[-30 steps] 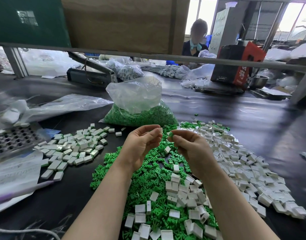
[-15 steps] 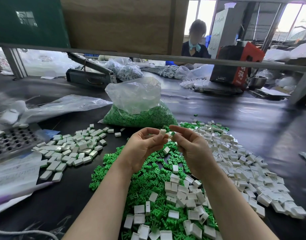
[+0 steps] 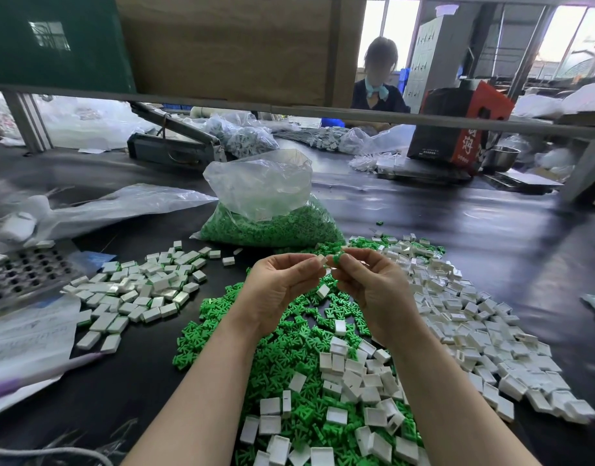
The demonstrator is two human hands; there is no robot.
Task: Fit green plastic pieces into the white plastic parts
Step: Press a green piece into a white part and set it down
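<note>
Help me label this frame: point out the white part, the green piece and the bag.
white part [image 3: 321, 260], head view, its side face.
green piece [image 3: 335, 259], head view, its middle.
bag [image 3: 259, 186], head view, clear upper plastic.

Dark, glossy worktop [image 3: 457, 237] stretching far back under a grey metal rail [image 3: 424, 120]. Brown cardboard panel [image 3: 229, 45] and green board [image 3: 54, 38] hung above, far left. Bright daylight through windows [image 3: 572, 31] far right.

Your view is evenly daylit from the windows [image 3: 558, 38] at the far right, which blow out to white. The black table [image 3: 457, 237] carries soft sheen, and the clear bag [image 3: 259, 186] glints. Shadows stay faint. Wide-angle bending curves the edges, and the left and right margins smear.
</note>
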